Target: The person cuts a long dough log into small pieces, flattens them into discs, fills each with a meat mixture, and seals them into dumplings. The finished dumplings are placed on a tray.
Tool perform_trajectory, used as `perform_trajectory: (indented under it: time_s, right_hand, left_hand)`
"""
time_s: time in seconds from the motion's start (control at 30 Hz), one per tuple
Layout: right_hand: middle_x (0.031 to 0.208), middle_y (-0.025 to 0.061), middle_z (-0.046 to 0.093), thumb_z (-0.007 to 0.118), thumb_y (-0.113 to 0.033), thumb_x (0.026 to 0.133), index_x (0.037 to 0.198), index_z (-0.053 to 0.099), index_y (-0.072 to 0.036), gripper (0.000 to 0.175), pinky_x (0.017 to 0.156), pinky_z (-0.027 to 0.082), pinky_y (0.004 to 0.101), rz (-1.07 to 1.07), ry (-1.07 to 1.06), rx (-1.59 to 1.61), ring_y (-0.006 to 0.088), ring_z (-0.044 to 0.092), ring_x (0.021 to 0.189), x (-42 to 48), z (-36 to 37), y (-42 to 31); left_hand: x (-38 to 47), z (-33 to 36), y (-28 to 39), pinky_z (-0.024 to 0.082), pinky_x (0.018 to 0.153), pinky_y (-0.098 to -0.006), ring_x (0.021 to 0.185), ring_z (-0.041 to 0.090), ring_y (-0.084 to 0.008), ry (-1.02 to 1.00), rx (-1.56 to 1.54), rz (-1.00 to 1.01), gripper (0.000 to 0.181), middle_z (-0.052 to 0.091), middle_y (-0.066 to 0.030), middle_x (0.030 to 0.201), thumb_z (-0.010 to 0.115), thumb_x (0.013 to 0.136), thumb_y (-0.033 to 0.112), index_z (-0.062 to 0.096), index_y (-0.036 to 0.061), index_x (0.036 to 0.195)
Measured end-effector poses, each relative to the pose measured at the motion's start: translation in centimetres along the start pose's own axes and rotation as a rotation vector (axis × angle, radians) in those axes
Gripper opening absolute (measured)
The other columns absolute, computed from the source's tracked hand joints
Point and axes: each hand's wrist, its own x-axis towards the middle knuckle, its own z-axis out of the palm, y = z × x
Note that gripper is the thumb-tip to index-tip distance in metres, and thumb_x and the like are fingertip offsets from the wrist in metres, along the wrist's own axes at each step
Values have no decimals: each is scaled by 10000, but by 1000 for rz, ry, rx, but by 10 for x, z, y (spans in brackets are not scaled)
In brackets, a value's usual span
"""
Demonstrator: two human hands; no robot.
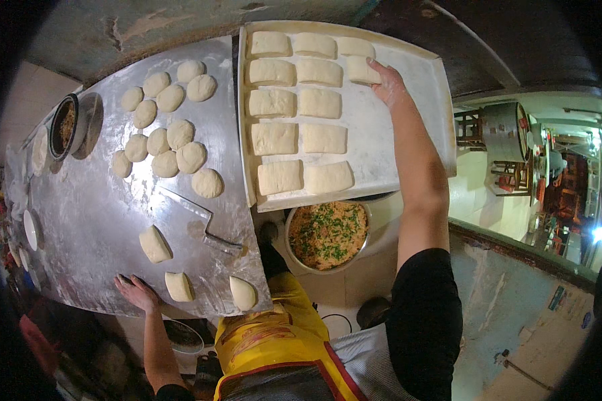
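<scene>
My right hand [389, 84] is over the baking tray [376, 135], with thumb and fingers around the right end of a rectangular dough piece [362, 69]. That piece lies just below another dough piece [356, 47] in the third column. Two fuller columns of flattened dough rectangles [322, 104] fill the tray's left part. My left hand [138, 293] rests on the near edge of the floured metal table [90, 215], holding nothing. Beside it lie a short dough roll [179, 286] and a larger one [155, 244]. A rounded dough piece [243, 293] sits at the table's corner.
Several dough balls [164, 164] cover the table's upper middle, above a metal scraper-like tool [205, 225] with a bent handle. A round pot [65, 125] stands at far left. Below the tray is a bowl of filling [328, 235] topped with chopped greens.
</scene>
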Motion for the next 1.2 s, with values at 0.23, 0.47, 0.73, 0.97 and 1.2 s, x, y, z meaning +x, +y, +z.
perform_trajectory:
  time_s: [0.23,0.47,0.73,0.97,1.2]
  right_hand:
    - [1194,211,631,849,-234,772,1335,451,125,778,934,539,405,1,108,-565,306,632,1125,8,12,-16]
    - [1321,231,593,836,-446,697,1378,476,69,926,1041,462,399,-272,296,-1533,321,580,1222,43,-6,0]
    - [1090,87,705,707,-191,872,1191,652,-10,371,910,495,308,-693,-64,-954,174,653,1017,-113,127,19]
    - [1111,176,690,699,-226,834,1162,658,10,407,923,512,432,-412,-1047,-988,342,649,1063,-328,358,224]
    - [1169,169,668,784,-426,758,1128,685,-39,544,954,479,465,-277,-1100,-1842,319,635,1106,-358,442,281]
  left_hand:
    - [-5,-4,2,260,1161,-489,1424,304,-395,3,-21,-1,618,326,-260,1534,359,1055,416,386,-58,1450]
    - [4,-9,13,263,1164,-495,1413,327,-395,-88,0,-151,631,326,-241,1546,387,1040,424,391,-54,1453]
    - [3,-24,29,167,1205,-470,1458,252,-373,-96,-6,-193,638,304,-229,1560,506,953,318,374,-28,1472]
    - [2,-36,36,142,1213,-464,1481,212,-354,-146,-38,-235,685,269,-213,1582,475,962,393,346,-18,1496]
    - [3,-31,30,123,1213,-466,1495,191,-336,-198,-40,-247,729,231,-206,1608,462,958,432,322,-24,1509]
